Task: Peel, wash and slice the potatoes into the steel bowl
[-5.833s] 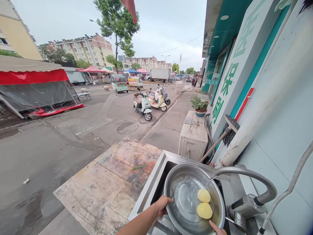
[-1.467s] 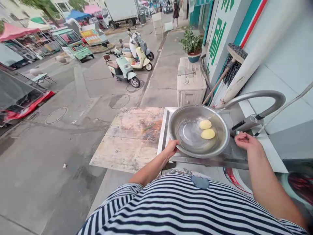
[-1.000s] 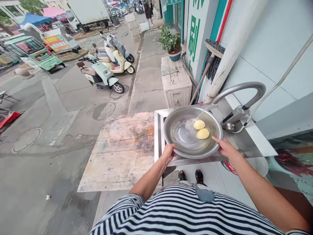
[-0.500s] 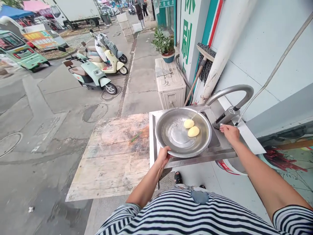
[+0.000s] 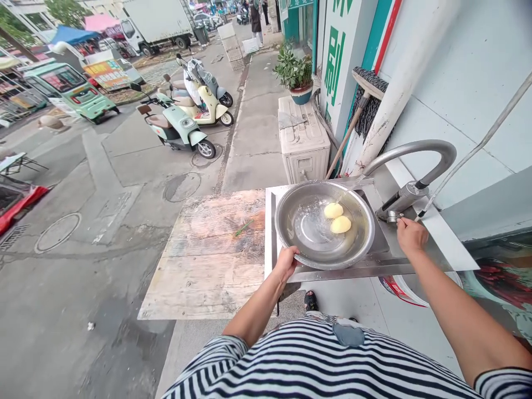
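A wide metal basin [image 5: 307, 256] rests over the sink, with water in it. Two peeled, pale yellow potatoes [image 5: 341, 224] lie together in its right half. My left hand [image 5: 286, 262] grips the basin's near-left rim, thumb on top and fingers under the edge. At the right, my right hand [image 5: 412, 235] is closed, its fingertips on the small lever [image 5: 394, 216] at the foot of the faucet [image 5: 409, 195]. From the curved spout a thin stream of water [image 5: 344, 194] runs into the basin beside the potatoes.
A weathered wooden board [image 5: 199, 266] adjoins the sink's left side, with a green scrap [image 5: 244, 228] on it. Behind the sink stand a beige box [image 5: 305, 138] with a potted plant [image 5: 293, 72] and a mop [image 5: 357, 111]. A bucket [image 5: 409, 291] sits below.
The view has swung left, so everything appears farther right. More of the faucet lever shows beside my right fingertips. My left hand stays on the basin rim, and water keeps running.
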`<state>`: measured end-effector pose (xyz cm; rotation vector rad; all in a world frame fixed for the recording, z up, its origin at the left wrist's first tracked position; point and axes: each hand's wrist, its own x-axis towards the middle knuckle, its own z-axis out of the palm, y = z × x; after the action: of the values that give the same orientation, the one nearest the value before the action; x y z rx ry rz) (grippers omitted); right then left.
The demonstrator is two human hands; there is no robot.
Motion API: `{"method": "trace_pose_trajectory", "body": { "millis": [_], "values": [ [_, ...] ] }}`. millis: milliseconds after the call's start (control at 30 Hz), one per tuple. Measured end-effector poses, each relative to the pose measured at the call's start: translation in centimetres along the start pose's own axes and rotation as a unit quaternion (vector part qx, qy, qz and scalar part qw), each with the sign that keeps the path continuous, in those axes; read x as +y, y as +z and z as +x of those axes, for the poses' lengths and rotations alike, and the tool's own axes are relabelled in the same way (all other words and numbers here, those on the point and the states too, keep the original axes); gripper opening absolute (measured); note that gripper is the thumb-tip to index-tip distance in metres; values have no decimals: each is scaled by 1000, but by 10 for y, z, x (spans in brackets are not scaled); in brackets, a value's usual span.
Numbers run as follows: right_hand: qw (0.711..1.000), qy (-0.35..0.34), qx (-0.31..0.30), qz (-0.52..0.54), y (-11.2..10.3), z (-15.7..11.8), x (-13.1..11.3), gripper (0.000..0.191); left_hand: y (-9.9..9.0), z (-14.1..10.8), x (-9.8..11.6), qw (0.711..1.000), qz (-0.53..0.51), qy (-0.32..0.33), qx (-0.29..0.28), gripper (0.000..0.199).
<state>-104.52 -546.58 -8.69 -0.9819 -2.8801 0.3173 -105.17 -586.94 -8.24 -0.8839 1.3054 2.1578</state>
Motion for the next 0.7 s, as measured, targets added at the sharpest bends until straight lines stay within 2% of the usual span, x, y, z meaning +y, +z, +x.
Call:
{"method": "trace_pose_trajectory", "body": {
  "millis": [133, 300, 500, 700],
  "values": [
    [998, -9, -45, -44, -1, 4, -11, 37, 0, 0, -3, 1000, 18, -8, -7, 35],
    [992, -45, -83, -79, -7, 8, -13, 38, 7, -6, -6, 999, 27, -9, -23, 36],
    [988, -62, -101, -94, -12, 10, -11, 38, 18, -17, -8, 999, 22, -27, -30, 33],
    [989, -58, -102, -84, -13, 11, -10, 37, 21, -23, -5, 999, 13, -23, -23, 35]
  ]
}}
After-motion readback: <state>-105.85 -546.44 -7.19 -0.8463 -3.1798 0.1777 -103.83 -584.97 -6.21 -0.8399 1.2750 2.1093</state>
